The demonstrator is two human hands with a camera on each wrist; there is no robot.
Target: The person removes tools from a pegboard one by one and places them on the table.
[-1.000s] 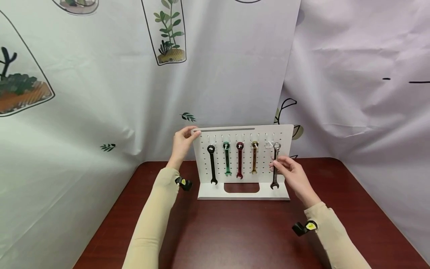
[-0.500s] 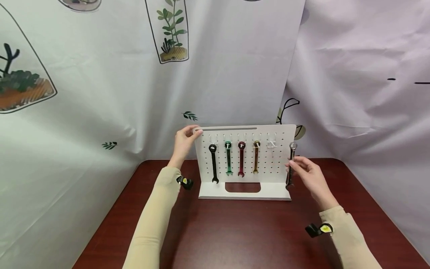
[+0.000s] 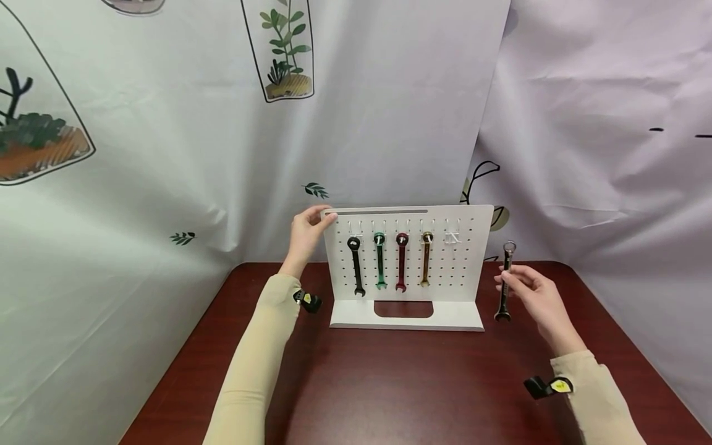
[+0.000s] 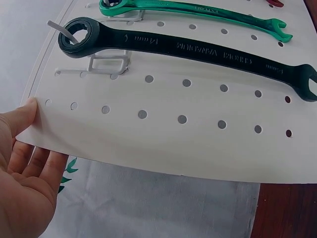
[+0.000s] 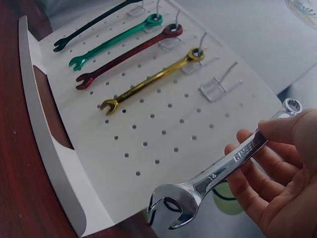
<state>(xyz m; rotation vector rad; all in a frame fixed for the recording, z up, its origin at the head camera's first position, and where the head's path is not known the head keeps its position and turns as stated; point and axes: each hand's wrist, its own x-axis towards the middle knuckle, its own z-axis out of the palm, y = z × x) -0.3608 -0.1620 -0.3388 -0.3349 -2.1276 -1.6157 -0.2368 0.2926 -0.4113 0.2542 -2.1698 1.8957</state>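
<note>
My right hand [image 3: 538, 300] pinches a silver combination wrench [image 5: 225, 166] between thumb and fingers, upright and just right of the white pegboard stand [image 3: 406, 323]. My left hand [image 3: 305, 236] grips the board's upper left corner, thumb in front and fingers behind, as the left wrist view shows. Four hooks carry wrenches by their ring ends: a black wrench [image 4: 188, 47], a green wrench [image 3: 381, 262], a red wrench [image 3: 402, 262] and a gold wrench [image 5: 153, 79]. The rightmost hook [image 5: 215, 89] bears nothing.
The stand rests on a dark red-brown table [image 3: 400, 383]. Behind and at both sides hangs a pale cloth [image 3: 389, 123] printed with plants. Each forearm wears a small black camera, as on the right wrist [image 3: 539, 387].
My right hand has carried the silver wrench rightward, from in front of the board to beyond its right edge. My left hand has kept its grip on the corner.
</note>
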